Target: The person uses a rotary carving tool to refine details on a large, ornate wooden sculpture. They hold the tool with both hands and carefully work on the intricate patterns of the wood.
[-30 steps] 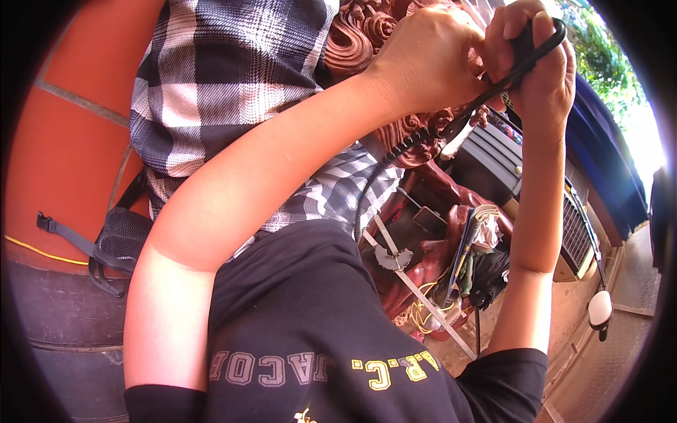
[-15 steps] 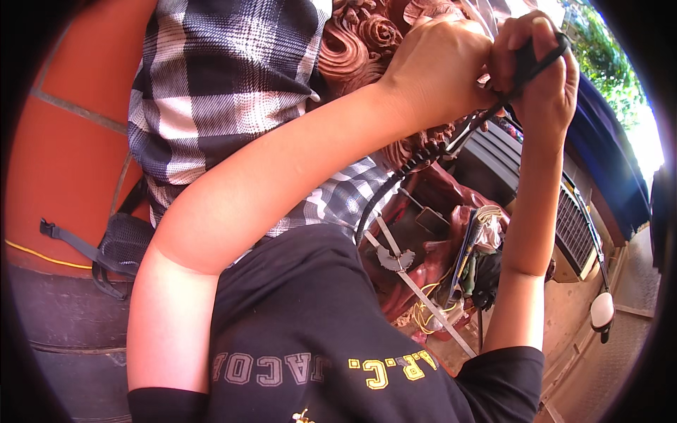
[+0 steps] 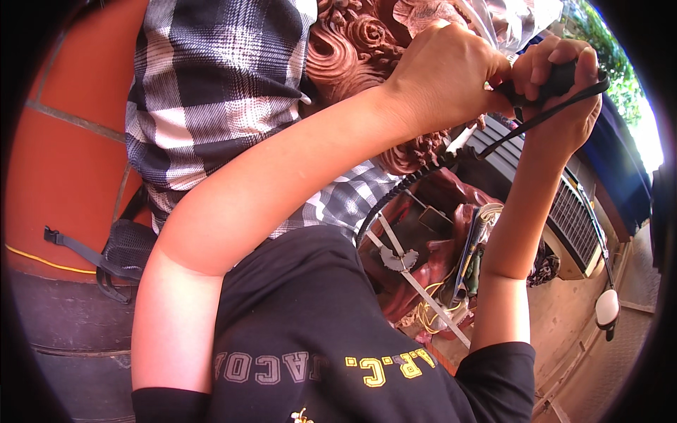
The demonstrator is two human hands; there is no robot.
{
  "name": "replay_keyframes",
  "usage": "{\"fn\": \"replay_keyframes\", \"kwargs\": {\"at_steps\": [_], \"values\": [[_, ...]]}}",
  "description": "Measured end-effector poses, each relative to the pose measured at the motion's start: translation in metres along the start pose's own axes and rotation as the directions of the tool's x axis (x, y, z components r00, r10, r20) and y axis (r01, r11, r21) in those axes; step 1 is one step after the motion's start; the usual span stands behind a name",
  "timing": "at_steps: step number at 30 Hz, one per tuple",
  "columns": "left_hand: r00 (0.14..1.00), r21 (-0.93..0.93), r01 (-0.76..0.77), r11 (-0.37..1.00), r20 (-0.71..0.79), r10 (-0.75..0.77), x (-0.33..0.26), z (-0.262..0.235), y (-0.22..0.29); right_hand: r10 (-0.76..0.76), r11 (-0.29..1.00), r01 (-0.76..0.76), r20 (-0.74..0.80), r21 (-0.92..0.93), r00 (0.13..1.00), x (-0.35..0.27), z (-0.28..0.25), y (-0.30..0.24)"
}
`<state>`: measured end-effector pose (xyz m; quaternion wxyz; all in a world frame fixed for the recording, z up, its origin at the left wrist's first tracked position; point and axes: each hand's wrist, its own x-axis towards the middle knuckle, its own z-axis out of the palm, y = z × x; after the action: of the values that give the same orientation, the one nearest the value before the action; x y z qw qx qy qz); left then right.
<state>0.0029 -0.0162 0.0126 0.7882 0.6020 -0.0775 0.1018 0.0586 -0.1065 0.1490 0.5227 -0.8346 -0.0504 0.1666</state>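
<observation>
My left hand is closed, its fingertips against one end of a black handheld tool. Around the body of that tool my right hand is wrapped, just to the right of the left one. The tool's kind is hidden by my fingers. A black cord loops out beside the right hand and runs down to a spiral-wrapped stretch, curving on toward my waist. Behind my left hand lies a reddish-brown wood carving with deep swirls and curls. I see no contact between the tool and the carving.
Black-and-white plaid cloth covers my legs, over orange floor tiles. A black mesh item with a buckle strap lies at the left. To the right are thin metal bars, rolled papers, a grilled appliance and a white oval object.
My right hand has shifted right and down with the black tool, and the cord has swung right with it. My left hand stays nearly in place, turned a little.
</observation>
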Motion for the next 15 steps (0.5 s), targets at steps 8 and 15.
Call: {"fn": "replay_keyframes", "kwargs": {"at_steps": [8,15], "values": [[1.0,-0.089,0.017,0.996,-0.002,-0.017,0.0,-0.004,0.0,-0.029,0.995,0.03,0.01,-0.092,1.0,0.001,0.013,-0.004],[1.0,-0.117,0.014,0.993,-0.015,-0.015,0.001,-0.001,-0.005,-0.016,0.996,0.019,0.028,-0.084,0.999,0.006,0.009,-0.001]]}}
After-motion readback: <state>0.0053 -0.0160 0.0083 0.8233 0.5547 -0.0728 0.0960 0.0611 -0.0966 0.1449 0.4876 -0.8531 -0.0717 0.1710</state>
